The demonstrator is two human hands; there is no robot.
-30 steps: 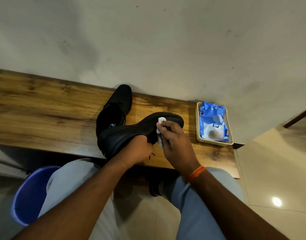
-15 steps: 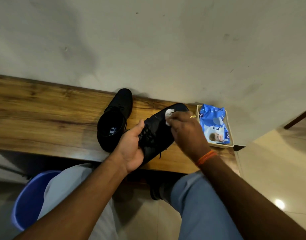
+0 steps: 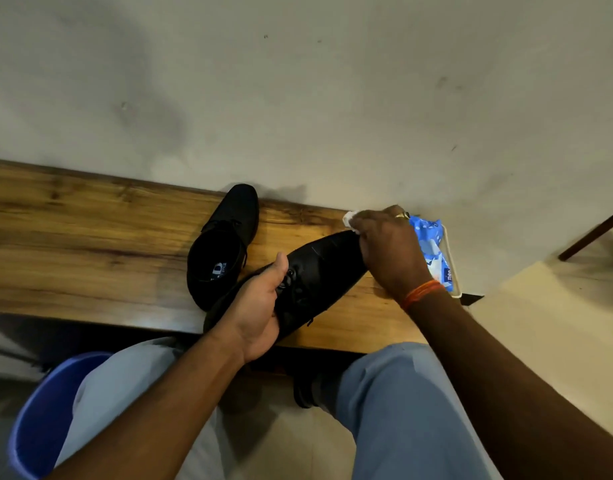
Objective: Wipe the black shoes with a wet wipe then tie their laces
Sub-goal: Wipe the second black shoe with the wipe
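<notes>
My left hand [image 3: 256,313] grips a black lace-up shoe [image 3: 319,271] around its heel and side, holding it tilted over the wooden bench [image 3: 90,244] with the toe pointing up and right. At the toe, my right hand [image 3: 391,251] holds a crumpled white wet wipe [image 3: 350,218] that sticks out past its fingers. The second black shoe [image 3: 225,244] stands on the bench just to the left, opening toward me, laces loose.
A blue pack of wipes [image 3: 436,258] lies in a small cream tray [image 3: 450,261] at the bench's right end, partly behind my right hand. A blue bin [image 3: 45,420] stands on the floor at lower left. The grey wall runs right behind the bench.
My right hand has slid the wipe up along the held shoe to its toe. The left hand has turned the shoe so its laced top faces me.
</notes>
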